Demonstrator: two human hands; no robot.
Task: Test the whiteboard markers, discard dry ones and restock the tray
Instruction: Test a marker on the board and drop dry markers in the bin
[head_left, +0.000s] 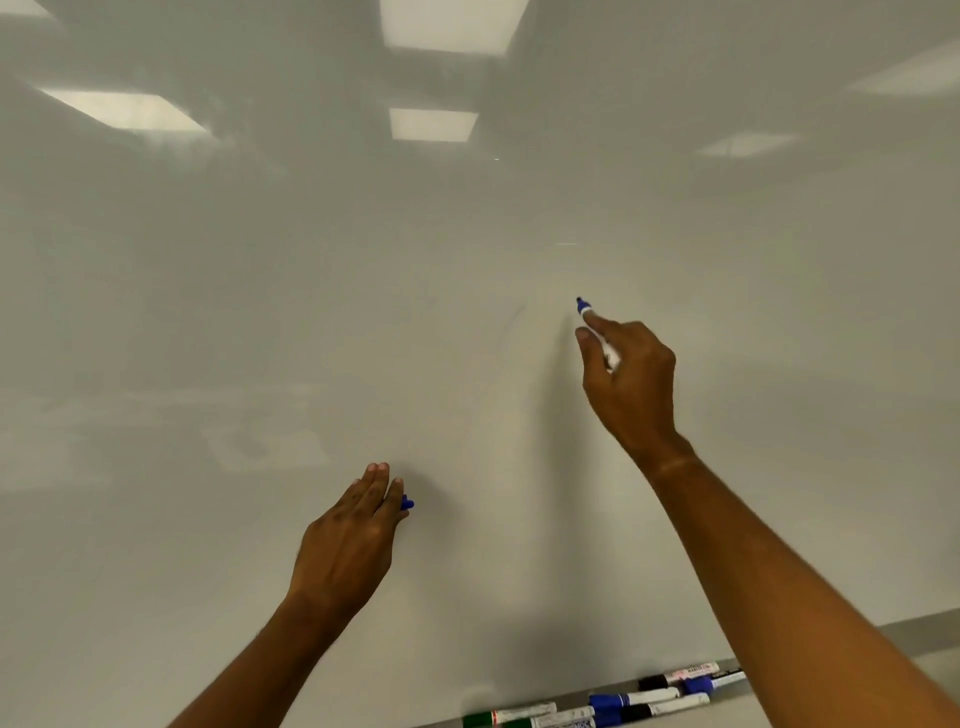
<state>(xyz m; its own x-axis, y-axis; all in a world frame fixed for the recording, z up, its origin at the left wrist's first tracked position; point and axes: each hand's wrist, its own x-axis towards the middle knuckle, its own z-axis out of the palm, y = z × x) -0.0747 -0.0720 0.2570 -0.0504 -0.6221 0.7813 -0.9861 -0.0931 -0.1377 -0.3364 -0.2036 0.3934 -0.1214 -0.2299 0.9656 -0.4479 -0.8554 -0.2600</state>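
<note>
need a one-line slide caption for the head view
Right hand holds an uncapped blue marker at the whiteboard; left hand holds its blue cap; more markers lie in the tray.

I can't read the tray markers' labels, blurred at lower frame; left hand hides most of blue cap.

Rectangular ceiling light panels glare across the glossy surface (five reflections, some blurred), room otherwise hazy.

2 hands, about 8 markers, 1 cap
</note>
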